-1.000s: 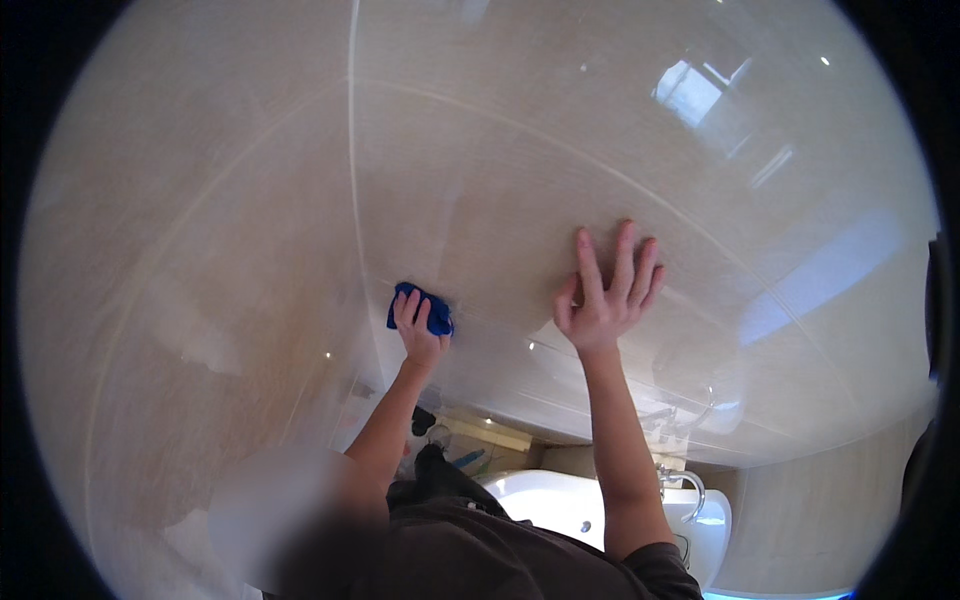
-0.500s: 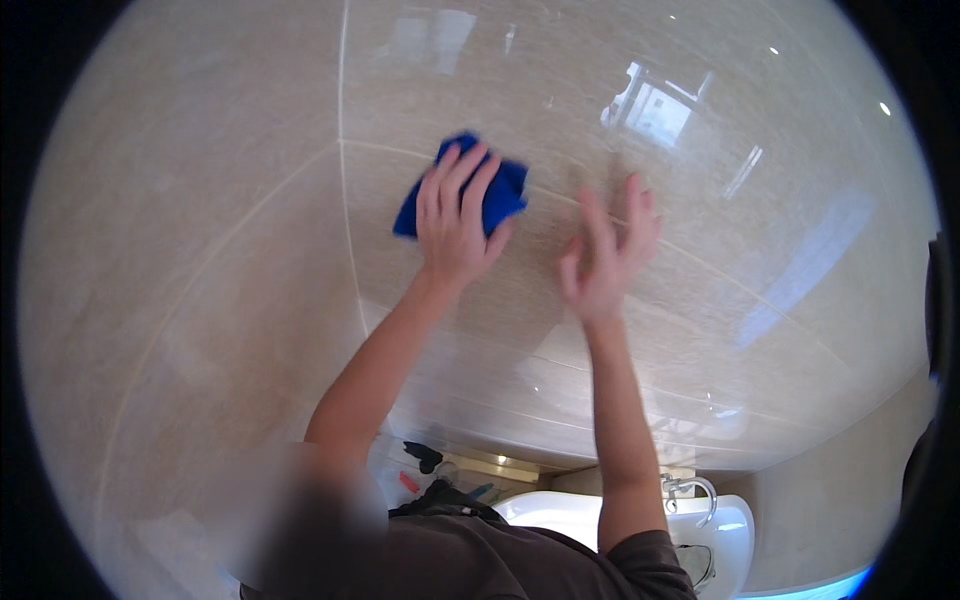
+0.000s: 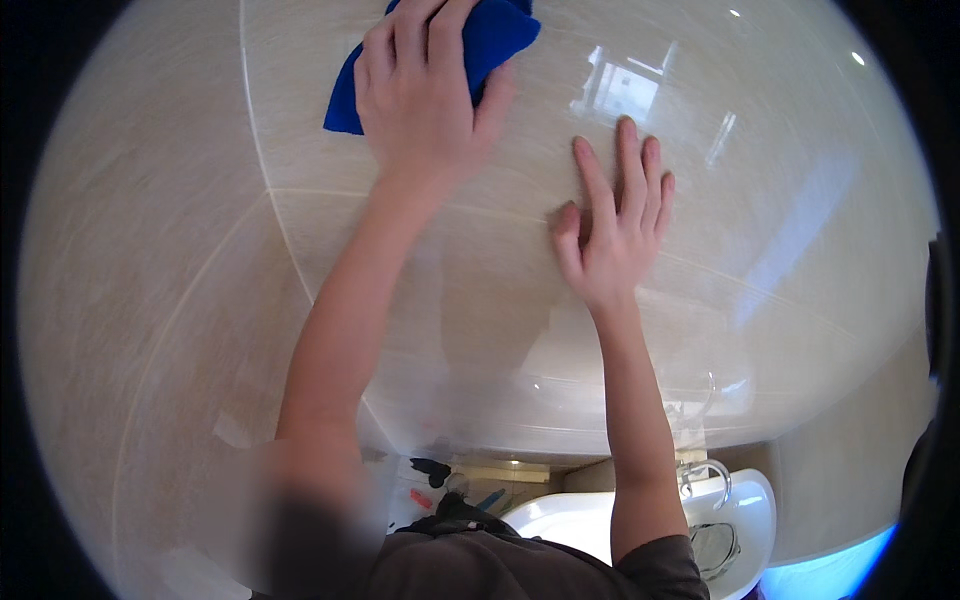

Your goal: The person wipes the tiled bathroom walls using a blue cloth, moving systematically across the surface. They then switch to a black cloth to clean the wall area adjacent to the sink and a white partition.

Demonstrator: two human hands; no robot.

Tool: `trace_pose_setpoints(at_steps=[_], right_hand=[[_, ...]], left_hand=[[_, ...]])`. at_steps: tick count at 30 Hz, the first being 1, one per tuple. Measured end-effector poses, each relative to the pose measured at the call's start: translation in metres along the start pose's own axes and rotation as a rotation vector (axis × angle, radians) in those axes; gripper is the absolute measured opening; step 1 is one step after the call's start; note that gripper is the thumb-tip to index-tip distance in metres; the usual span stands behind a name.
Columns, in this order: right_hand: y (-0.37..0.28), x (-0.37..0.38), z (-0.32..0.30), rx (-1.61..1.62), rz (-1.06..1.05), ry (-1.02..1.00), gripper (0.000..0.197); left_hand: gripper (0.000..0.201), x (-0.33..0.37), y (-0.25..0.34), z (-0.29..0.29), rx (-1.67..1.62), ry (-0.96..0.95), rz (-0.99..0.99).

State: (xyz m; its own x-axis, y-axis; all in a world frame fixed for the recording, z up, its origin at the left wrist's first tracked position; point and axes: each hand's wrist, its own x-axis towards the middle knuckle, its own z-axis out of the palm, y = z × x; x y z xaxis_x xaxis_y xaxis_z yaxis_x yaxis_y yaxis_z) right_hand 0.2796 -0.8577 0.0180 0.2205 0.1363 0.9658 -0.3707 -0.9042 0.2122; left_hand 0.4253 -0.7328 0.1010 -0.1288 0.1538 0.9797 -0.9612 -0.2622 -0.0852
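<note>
L hand (image 3: 425, 110) has gone well up the tiled wall (image 3: 480, 330): 1 s ago low, nr the vert. grout line (image 3: 256, 120); 0.5 s ago abt level w/ the horiz. grout line (image 3: 325, 191); now well above it, fingertips nr pic's top edge. Blue cloth (image 3: 500, 35) went up w/ it; bunched small 1 s ago, now spread wider under the hand, top cut off by pic edge. R hand (image 3: 615, 240) also higher: fingertips were below horiz. line, now past it, just under the window reflection (image 3: 625, 93). View shifted too: vert. line now further L, white bathtub (image 3: 755, 490) further R.
</note>
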Motion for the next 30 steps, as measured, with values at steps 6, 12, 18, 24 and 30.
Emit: trace_pose_setpoints(at_steps=[6, 12, 18, 24, 30], right_hand=[[0.003, 0.004, 0.001, 0.105, 0.011, -0.006, 0.056], [0.033, -0.001, -0.002, 0.049, 0.051, 0.13, 0.056], [0.032, -0.011, 0.0, -0.048, 0.031, 0.076, 0.054], [0.029, -0.015, 0.006, -0.094, 0.017, 0.09, 0.053], [0.035, -0.033, 0.006, -0.141, 0.008, 0.024, 0.053]], left_hand=[[0.064, -0.064, -0.001, 0.004, 0.015, -0.137, 0.056], [0.072, -0.07, 0.004, -0.011, -0.07, -0.376, 0.209], [0.062, 0.016, -0.011, 0.012, 0.001, -0.109, 0.19], [0.072, -0.035, 0.003, 0.012, 0.038, -0.282, 0.076], [0.073, -0.106, 0.009, 0.001, -0.085, -0.314, 0.22]])
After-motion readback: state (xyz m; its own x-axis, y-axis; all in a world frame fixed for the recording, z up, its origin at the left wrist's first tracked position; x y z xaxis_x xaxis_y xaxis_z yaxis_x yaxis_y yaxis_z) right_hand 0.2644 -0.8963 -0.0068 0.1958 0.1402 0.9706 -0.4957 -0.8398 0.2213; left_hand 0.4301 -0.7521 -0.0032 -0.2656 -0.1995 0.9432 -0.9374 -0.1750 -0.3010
